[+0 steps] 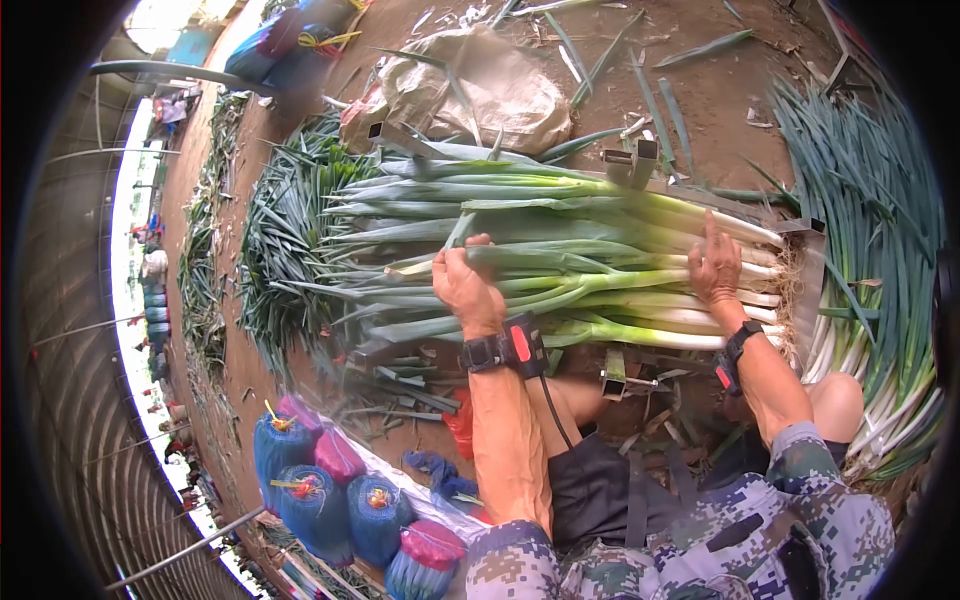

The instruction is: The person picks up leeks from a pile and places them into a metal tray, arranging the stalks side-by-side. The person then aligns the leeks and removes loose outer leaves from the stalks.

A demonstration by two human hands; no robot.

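Note:
Long green onions [600, 262] lie side by side on a low metal frame [818, 262], green tops to the left, white stems and roots to the right. My left hand [468, 290] is closed, its fingers pinching a bent green onion leaf [461, 232] over the green part of the layer. On the white stems near the root end rests my right hand [714, 265], with fingers stretched out over them. The surface under the right palm is hidden.
A pile of cut leaves [285, 235] stands at the left, with a pale sack [480, 95] beyond. More green onions [850, 180] are heaped at the right. Blue net bags [380, 520] stand at the lower left. A square metal post [614, 374] juts near my knees.

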